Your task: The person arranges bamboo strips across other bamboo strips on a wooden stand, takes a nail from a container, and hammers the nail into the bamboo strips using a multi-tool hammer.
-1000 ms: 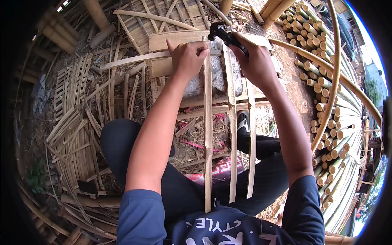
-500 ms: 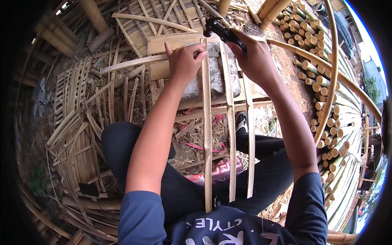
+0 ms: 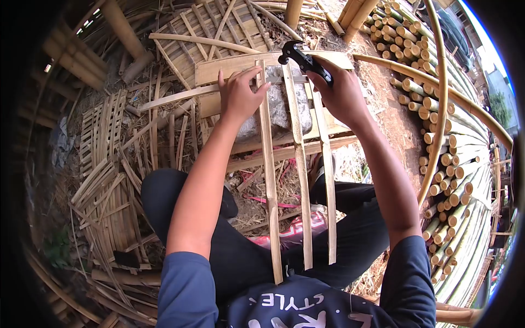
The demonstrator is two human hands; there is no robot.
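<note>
Three long bamboo strips run side by side from the stone block toward my lap. My left hand is closed around the far end of the leftmost bamboo strip, thumb and fingers on either side of it. A black hammer is gripped in my right hand, its head pointing left above the strip ends. The middle strip and the right strip lie below the hammer. A thin pale crosspiece lies across near their far ends. Under them is a rough grey stone block.
Wooden boards surround the block. A slatted bamboo panel lies beyond. Stacked bamboo poles fill the right side, with a curved bamboo pole before them. Split strips are heaped at left. A red-and-white bag lies between my legs.
The far ends of the strips have shifted left, along with my left hand, whose fingers have spread somewhat. The hammer has come slightly lower and nearer to me.
</note>
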